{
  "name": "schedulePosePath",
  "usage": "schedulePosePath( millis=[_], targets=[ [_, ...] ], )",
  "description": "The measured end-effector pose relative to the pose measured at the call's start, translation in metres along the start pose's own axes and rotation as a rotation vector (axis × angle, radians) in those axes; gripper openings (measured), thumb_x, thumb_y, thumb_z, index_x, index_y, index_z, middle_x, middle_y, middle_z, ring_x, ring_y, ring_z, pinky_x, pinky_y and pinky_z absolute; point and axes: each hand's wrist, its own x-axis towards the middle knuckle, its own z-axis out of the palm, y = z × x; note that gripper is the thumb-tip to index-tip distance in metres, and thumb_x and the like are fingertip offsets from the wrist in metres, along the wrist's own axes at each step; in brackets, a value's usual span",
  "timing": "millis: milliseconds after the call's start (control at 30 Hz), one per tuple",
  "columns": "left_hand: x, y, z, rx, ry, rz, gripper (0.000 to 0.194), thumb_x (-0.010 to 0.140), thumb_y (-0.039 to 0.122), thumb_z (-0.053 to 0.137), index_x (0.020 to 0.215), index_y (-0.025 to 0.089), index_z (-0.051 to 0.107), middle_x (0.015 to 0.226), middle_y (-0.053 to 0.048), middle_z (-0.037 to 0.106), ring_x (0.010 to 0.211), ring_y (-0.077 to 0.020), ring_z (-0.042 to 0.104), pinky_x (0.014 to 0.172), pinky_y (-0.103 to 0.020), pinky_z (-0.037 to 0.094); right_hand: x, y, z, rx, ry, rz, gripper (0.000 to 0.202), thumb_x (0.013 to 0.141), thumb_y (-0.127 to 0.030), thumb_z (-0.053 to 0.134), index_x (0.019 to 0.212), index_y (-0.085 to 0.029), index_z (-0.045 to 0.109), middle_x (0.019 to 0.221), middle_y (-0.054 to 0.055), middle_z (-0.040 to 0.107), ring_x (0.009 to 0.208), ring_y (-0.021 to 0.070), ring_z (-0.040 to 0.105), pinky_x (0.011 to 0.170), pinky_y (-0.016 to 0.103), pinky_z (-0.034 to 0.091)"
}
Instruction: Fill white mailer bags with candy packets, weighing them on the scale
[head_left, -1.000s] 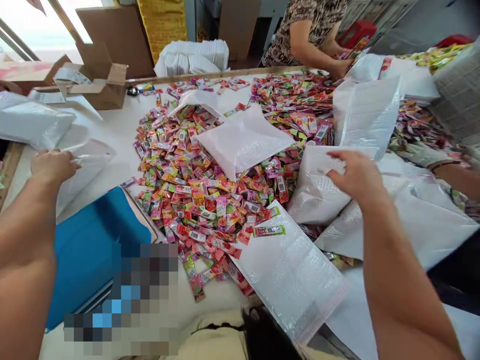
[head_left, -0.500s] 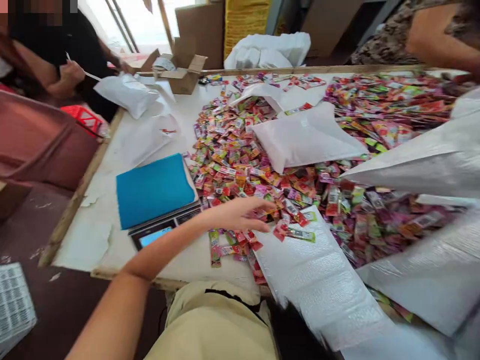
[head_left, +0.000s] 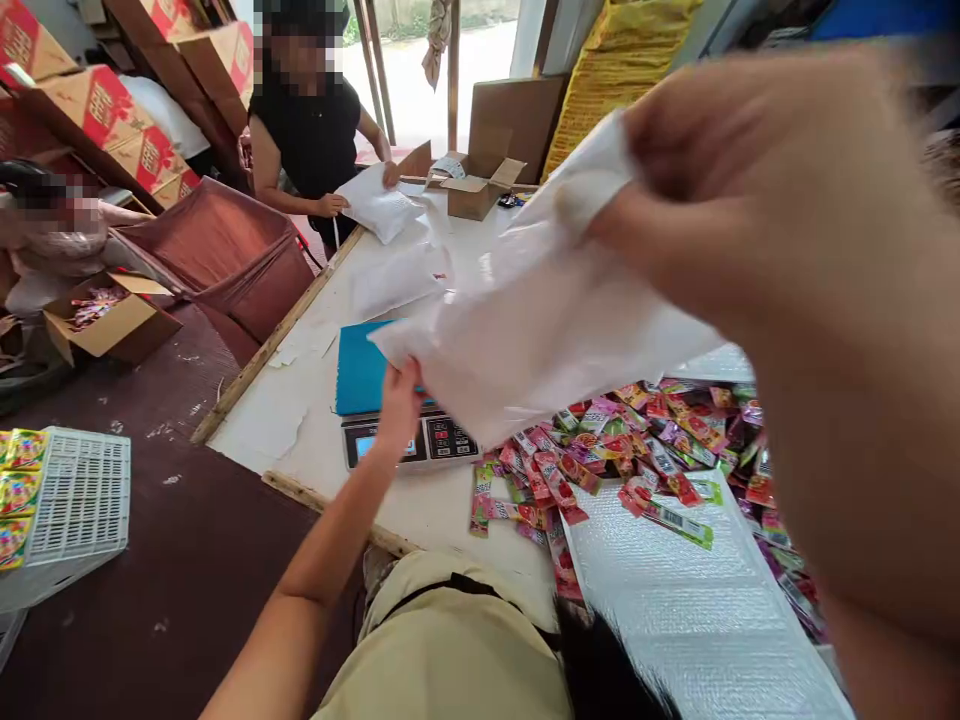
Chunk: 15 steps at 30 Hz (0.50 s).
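Observation:
A white plastic bag [head_left: 510,330] is stretched between my two hands above the table. My right hand [head_left: 720,190], close to the camera and slightly blurred, is closed on the bag's upper right end. At its lower left corner, my left hand [head_left: 401,400] grips the bag's edge. Behind and below that hand stands a digital scale [head_left: 450,440] with a blue plate [head_left: 356,370] and a lit display, partly covered by hand and bag. Small colourful snack packets [head_left: 555,480] lie heaped beneath the bag. A silvery bubble sheet [head_left: 675,600] lies at the table's front with packets on its far end.
Across the table, a person [head_left: 307,130] holds a white filled bag [head_left: 382,200]. Another white bag [head_left: 397,280] lies behind the scale. An open cardboard box [head_left: 476,190] stands at the far edge. On the left are a brown cloth bin [head_left: 217,240] and a white crate [head_left: 82,490].
My view has swung left. The right hand has come into view, holding up a white bag. My left hand has moved from over the packets to the bag's corner, in front of the scale.

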Motion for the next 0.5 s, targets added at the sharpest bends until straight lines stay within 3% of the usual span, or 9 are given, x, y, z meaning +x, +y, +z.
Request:
schedulePosePath(
  millis=[100,200,333,400,500],
  targets=[
    [0.061,0.034,-0.072,0.275,0.147,0.053,0.063,0.08,0.076,0.06,0.109,0.02,0.063,0.116,-0.01,0.07,0.114,-0.0267,0.062,0.093,-0.039,0.053,0.006,0.004,0.061,0.07,-0.182,0.005,0.011,0.087,-0.01,0.059,0.095,-0.004,0.064,0.067,-0.006,0.053,0.062,0.0031,0.058,0.06,0.013,0.041],
    [0.114,0.053,-0.114,0.548,0.139,0.015,0.054,0.084,0.068,0.06,0.095,0.016,0.068,0.103,-0.013,0.073,0.111,-0.0318,0.062,0.097,-0.044,0.049,0.023,0.038,0.113,0.348,-0.317,0.149,0.02,0.083,-0.009,0.067,0.101,-0.012,0.06,0.072,-0.002,0.061,0.052,0.0058,0.055,0.051,0.02,0.051],
    [0.151,0.048,-0.128,0.827,0.158,-0.008,0.044,0.092,0.055,0.054,0.09,0.014,0.069,0.099,-0.015,0.073,0.106,-0.0325,0.063,0.096,-0.044,0.046,0.036,0.091,0.145,0.514,-0.308,0.3,0.028,0.08,-0.017,0.074,0.102,-0.017,0.057,0.076,0.0,0.063,0.048,0.0068,0.053,0.047,0.024,0.05],
    [0.157,0.041,-0.128,0.933,0.187,0.016,0.043,0.095,0.05,0.049,0.094,0.013,0.07,0.102,-0.015,0.072,0.105,-0.0314,0.063,0.096,-0.043,0.045,0.033,0.11,0.143,0.513,-0.314,0.323,0.029,0.08,-0.02,0.075,0.104,-0.017,0.058,0.077,0.0,0.064,0.048,0.0063,0.052,0.046,0.023,0.049],
    [0.158,0.038,-0.13,1.044,0.299,0.152,0.039,0.093,0.043,0.055,0.112,0.011,0.067,0.114,-0.017,0.069,0.11,-0.0295,0.062,0.1,-0.042,0.044,0.02,0.133,0.12,0.444,-0.304,0.258,0.034,0.08,-0.025,0.074,0.11,-0.017,0.06,0.08,0.0,0.068,0.052,0.0074,0.054,0.05,0.023,0.049]
  ],
)
